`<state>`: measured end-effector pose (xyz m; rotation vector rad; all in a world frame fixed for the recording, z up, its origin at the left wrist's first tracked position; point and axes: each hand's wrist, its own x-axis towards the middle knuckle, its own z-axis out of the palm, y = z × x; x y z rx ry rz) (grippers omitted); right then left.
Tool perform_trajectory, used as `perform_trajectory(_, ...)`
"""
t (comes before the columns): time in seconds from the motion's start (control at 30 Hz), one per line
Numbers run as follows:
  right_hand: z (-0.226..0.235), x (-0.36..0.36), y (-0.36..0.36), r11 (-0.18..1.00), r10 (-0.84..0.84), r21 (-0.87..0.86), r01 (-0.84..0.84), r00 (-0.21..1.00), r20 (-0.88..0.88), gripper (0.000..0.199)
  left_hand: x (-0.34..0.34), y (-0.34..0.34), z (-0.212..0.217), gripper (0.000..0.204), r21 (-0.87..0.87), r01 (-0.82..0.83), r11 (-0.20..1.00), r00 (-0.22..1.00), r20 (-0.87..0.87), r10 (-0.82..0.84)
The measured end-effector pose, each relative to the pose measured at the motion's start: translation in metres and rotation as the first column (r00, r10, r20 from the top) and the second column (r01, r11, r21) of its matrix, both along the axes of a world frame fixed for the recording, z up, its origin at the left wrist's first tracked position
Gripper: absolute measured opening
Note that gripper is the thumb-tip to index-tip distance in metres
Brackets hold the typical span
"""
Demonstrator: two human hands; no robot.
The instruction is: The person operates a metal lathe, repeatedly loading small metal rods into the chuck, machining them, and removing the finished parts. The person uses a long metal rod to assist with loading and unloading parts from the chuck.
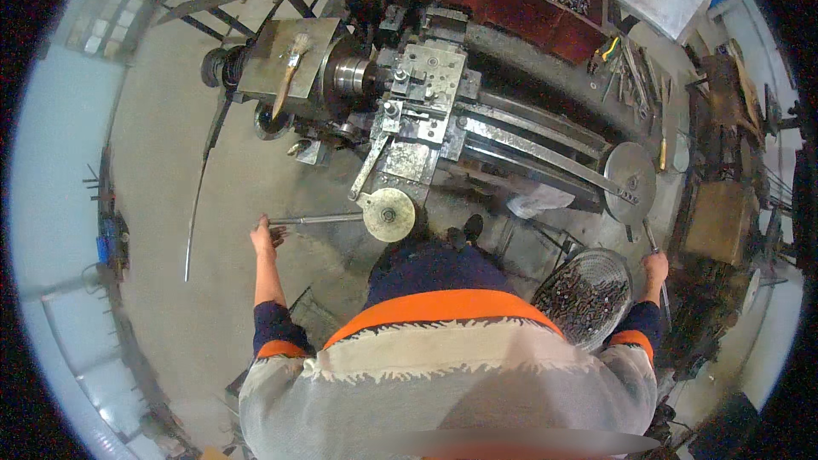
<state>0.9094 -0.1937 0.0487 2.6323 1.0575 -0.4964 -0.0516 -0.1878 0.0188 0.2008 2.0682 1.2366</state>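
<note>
A lathe-like metal machine (430, 77) stands in front of me. My left hand (266, 237) is closed at the outer end of a straight metal lever (315, 220), which runs out from a round pale disc (389, 215) at the machine's near side. On the far right, my right hand (654, 267) grips a metal handle (650, 236) just below a large round plate (631, 181). A long flat bar (541, 152) joins that plate to the machine's carriage. Around the chuck (351, 77) I cannot make out any workpiece.
A paintbrush (291, 72) lies on the headstock cover. By my right arm sits a round basket (615, 266) of small metal parts. Behind the machine are a dark red bin (494, 0) of metal pieces, yellow-handled pliers (610, 49) and several wrenches (635, 77). A thin rod (198, 213) slants down at left.
</note>
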Motion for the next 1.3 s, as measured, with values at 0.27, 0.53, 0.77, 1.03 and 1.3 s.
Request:
perform_trajectory(0.27, -0.001, -0.078, -0.029, 0.971, -0.234, 0.061, 0.23, 0.97, 0.07, 0.034, 0.031, 0.013, 0.016, 0.03, 0.064, -0.115, 0.991, 0.978, -0.17, 0.125)
perform_trajectory(0.53, -0.007, -0.124, -0.036, 0.981, -0.123, 0.149, 0.123, 0.992, -0.004, 0.037, 0.039, 0.055, -0.002, 0.017, 0.291, -0.437, 0.851, 0.884, -0.039, 0.466)
perform_trajectory(0.77, -0.013, -0.116, -0.035, 0.945, -0.244, 0.219, 0.242, 0.97, -0.022, 0.038, 0.026, 0.055, -0.025, 0.016, 0.248, -0.401, 0.882, 0.878, -0.169, 0.447)
perform_trajectory(1.03, -0.05, -0.02, -0.035, 0.984, -0.162, 0.09, 0.156, 0.985, 0.059, 0.028, 0.041, 0.053, -0.006, 0.015, 0.184, -0.334, 0.925, 0.927, -0.115, 0.357)
perform_trajectory(1.3, -0.023, -0.037, -0.039, 0.981, -0.03, 0.183, 0.064, 0.982, -0.186, 0.027, -0.001, 0.058, -0.046, 0.015, 0.142, -0.229, 0.963, 0.951, -0.177, 0.253)
